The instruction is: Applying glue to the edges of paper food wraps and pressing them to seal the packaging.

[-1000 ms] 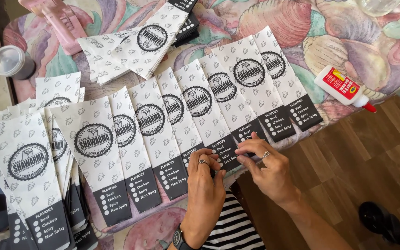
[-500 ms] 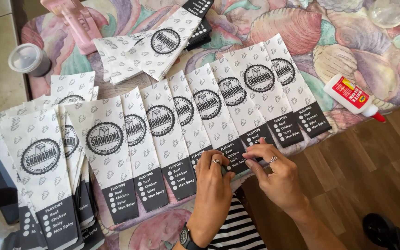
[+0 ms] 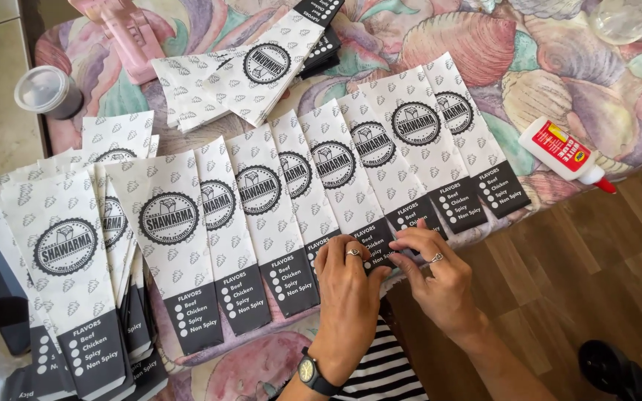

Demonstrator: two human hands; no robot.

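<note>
Bench (image 3: 484,44) under a shell-patterned cloth carries everything, and the fanned row of paper sleeves (image 3: 261,193) across its middle is the landmark. Left of that row lies a thicker overlapped stack of the same sleeves (image 3: 65,245); beyond it, a loose heap of sleeves (image 3: 247,70), a pink tool (image 3: 124,33) and a small lidded tub (image 3: 47,90); to its right, near the bench edge, a white glue bottle (image 3: 566,152) with a red tip. At the row's near edge both hands work the black bottom flap of one sleeve (image 3: 380,249): the left hand (image 3: 351,289) lies flat with fingers pressing the flap down, the right hand (image 3: 440,275) pinches its edge with curled fingertips. To do this well, I judge, keep the left fingers pinning the paper, crease square to the sleeve's sides, and avoid nudging neighbouring sleeves out of overlap.
</note>
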